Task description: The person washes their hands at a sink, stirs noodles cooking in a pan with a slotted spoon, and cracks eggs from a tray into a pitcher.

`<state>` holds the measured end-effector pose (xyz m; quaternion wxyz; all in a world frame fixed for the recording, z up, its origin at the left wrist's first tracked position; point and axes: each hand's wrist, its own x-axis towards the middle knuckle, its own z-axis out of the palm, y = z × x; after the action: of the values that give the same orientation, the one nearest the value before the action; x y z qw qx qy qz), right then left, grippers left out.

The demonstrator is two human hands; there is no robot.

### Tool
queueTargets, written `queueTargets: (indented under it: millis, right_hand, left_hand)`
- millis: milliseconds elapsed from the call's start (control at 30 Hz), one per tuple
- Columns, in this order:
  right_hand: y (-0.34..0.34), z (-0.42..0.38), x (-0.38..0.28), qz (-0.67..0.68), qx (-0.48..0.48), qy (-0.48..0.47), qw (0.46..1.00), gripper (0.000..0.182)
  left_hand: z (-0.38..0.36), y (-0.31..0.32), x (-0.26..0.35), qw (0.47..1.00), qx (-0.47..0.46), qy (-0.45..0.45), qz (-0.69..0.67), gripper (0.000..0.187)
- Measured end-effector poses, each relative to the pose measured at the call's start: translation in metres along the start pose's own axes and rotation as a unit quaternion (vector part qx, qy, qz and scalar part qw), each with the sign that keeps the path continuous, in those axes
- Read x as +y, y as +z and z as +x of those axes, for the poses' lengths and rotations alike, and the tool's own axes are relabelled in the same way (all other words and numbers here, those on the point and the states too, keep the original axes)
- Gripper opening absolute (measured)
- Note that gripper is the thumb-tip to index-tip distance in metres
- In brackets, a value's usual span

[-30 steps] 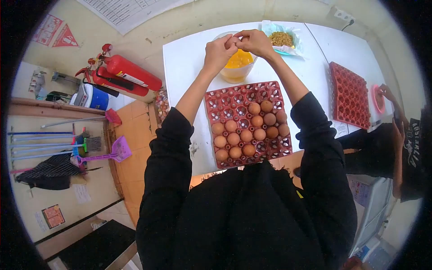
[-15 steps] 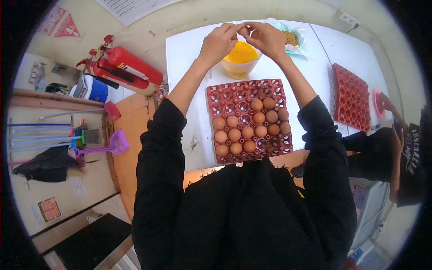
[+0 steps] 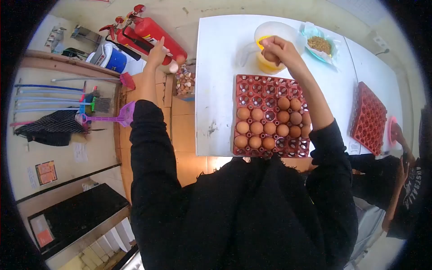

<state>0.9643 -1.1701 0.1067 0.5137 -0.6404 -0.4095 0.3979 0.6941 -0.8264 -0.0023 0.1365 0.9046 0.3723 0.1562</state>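
My left hand (image 3: 156, 54) is stretched out to the left with its fingers extended, over a box (image 3: 183, 96) full of broken eggshells. Two eggshell pieces (image 3: 174, 67) are in the air just beside its fingers, apart from the hand. My right hand (image 3: 280, 50) is above a translucent bowl (image 3: 270, 29) of yellow egg liquid, its fingers curled together; whatever they may hold is hidden. Closer to me, a red egg tray (image 3: 250, 92) carries several brown eggs (image 3: 256, 128) and some vacant cups.
On the white table (image 3: 218, 58) lies a teal-wrapped packet of brown crumbly food (image 3: 320, 44). Another red tray (image 3: 370, 119) is to the right, near a person in black (image 3: 402, 193) holding something pink. Red fire extinguishers (image 3: 157, 36) stand at the left wall.
My hands have parted: the left has swung left, away from the bowl, to above the shell box, and eggshell pieces are falling there. My right hand remains over the bowl. The view has shifted left.
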Motion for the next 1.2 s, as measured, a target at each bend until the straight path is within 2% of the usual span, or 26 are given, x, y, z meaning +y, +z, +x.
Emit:
queueTargets:
  millis: [67, 100, 167, 200, 233, 300, 333, 367, 433, 467, 500, 567, 600, 667, 700, 767, 800, 833, 867, 900, 967, 1033, 1067, 1133, 1167, 1200]
  right_hand:
    - [0.002, -0.014, 0.013, 0.03, -0.011, 0.012, 0.999, 0.041]
    - [0.002, -0.018, 0.022, 0.063, -0.02, 0.027, 0.997, 0.041]
    - [0.002, -0.016, 0.044, 0.035, -0.03, 0.041, 0.998, 0.042]
    - [0.008, -0.014, 0.053, -0.08, 0.018, -0.082, 0.993, 0.044]
    - [0.014, -0.015, 0.056, -0.195, 0.065, -0.202, 0.957, 0.047]
    - [0.037, -0.029, 0.026, -0.113, 0.078, -0.158, 0.978, 0.05]
    - [0.038, -0.027, 0.036, -0.201, 0.098, -0.225, 0.949, 0.053]
    - [0.037, -0.031, 0.037, -0.206, 0.107, -0.223, 0.947, 0.053]
    - [0.032, -0.048, 0.038, -0.196, 0.156, -0.255, 0.934, 0.051]
    - [0.023, -0.058, 0.037, -0.297, 0.192, -0.265, 0.897, 0.05]
    - [0.014, -0.069, 0.043, -0.305, 0.202, -0.262, 0.893, 0.05]
    - [0.002, -0.087, 0.07, -0.485, 0.079, 0.019, 0.871, 0.037]
    - [0.001, -0.094, 0.095, -0.486, 0.087, 0.025, 0.869, 0.037]
    - [0.002, -0.101, 0.132, -0.61, 0.122, -0.117, 0.774, 0.03]
    - [-0.003, -0.1, 0.139, -0.613, 0.128, -0.114, 0.771, 0.03]
    - [-0.003, -0.093, 0.13, -0.547, 0.059, -0.064, 0.833, 0.021]
    - [-0.004, -0.091, 0.125, -0.526, 0.078, -0.003, 0.847, 0.024]
    - [-0.012, -0.09, 0.109, -0.526, 0.083, -0.005, 0.846, 0.024]
    - [-0.022, -0.089, 0.089, -0.316, 0.084, 0.065, 0.943, 0.025]
    - [-0.032, -0.087, 0.074, -0.088, 0.075, 0.13, 0.985, 0.027]
    - [-0.054, -0.07, 0.053, 0.064, 0.121, 0.037, 0.99, 0.033]
    - [-0.057, -0.048, 0.024, -0.029, 0.314, -0.185, 0.931, 0.03]
    - [-0.052, -0.034, 0.019, -0.025, 0.309, -0.189, 0.932, 0.03]
    - [-0.038, -0.01, 0.009, 0.052, 0.431, -0.332, 0.837, 0.029]
    - [-0.033, -0.005, 0.011, -0.1, 0.407, -0.351, 0.837, 0.029]
    - [-0.031, 0.002, 0.019, -0.164, 0.384, -0.346, 0.84, 0.03]
  left_hand:
    - [-0.003, 0.011, -0.001, 0.984, 0.144, 0.077, 0.069, 0.053]
    - [-0.001, 0.013, 0.008, 0.985, 0.143, 0.078, 0.066, 0.053]
    - [-0.016, -0.004, 0.097, 0.992, 0.014, 0.012, -0.124, 0.055]
    - [-0.025, -0.005, 0.139, 0.947, -0.095, -0.035, -0.306, 0.052]
    - [-0.037, -0.003, 0.18, 0.855, -0.202, -0.08, -0.471, 0.049]
    - [-0.061, 0.004, 0.242, 0.737, -0.359, -0.078, -0.567, 0.045]
    - [-0.069, 0.012, 0.261, 0.664, -0.393, -0.076, -0.631, 0.044]
    - [-0.074, 0.018, 0.274, 0.584, -0.426, -0.074, -0.687, 0.043]
    - [-0.074, 0.022, 0.286, 0.574, -0.411, -0.073, -0.704, 0.036]
    - [-0.071, 0.024, 0.281, 0.577, -0.384, -0.073, -0.717, 0.035]
    - [-0.066, 0.025, 0.275, 0.579, -0.357, -0.074, -0.729, 0.033]
    - [-0.058, 0.017, 0.273, 0.577, -0.35, -0.099, -0.731, 0.034]
    - [-0.054, 0.012, 0.275, 0.568, -0.325, -0.12, -0.747, 0.033]
    - [-0.045, 0.005, 0.28, 0.556, -0.306, -0.135, -0.761, 0.033]
    - [-0.041, 0.003, 0.283, 0.563, -0.311, -0.141, -0.752, 0.034]
    - [-0.033, 0.004, 0.287, 0.571, -0.319, -0.143, -0.743, 0.035]
    - [-0.029, 0.01, 0.286, 0.563, -0.323, -0.108, -0.753, 0.036]
    - [-0.024, 0.012, 0.287, 0.554, -0.325, -0.075, -0.763, 0.037]
    - [-0.021, 0.012, 0.291, 0.556, -0.324, -0.071, -0.762, 0.037]
    - [-0.02, 0.013, 0.298, 0.549, -0.32, -0.094, -0.766, 0.039]
    - [-0.017, 0.017, 0.305, 0.546, -0.308, -0.119, -0.77, 0.041]
    - [-0.007, 0.025, 0.311, 0.493, -0.352, -0.106, -0.789, 0.051]
    - [-0.002, 0.027, 0.315, 0.497, -0.346, -0.106, -0.789, 0.051]
    - [0.004, 0.032, 0.325, 0.51, -0.343, -0.097, -0.783, 0.057]
    - [0.005, 0.032, 0.332, 0.512, -0.339, -0.096, -0.783, 0.057]
    - [0.005, 0.031, 0.339, 0.521, -0.345, -0.069, -0.777, 0.058]
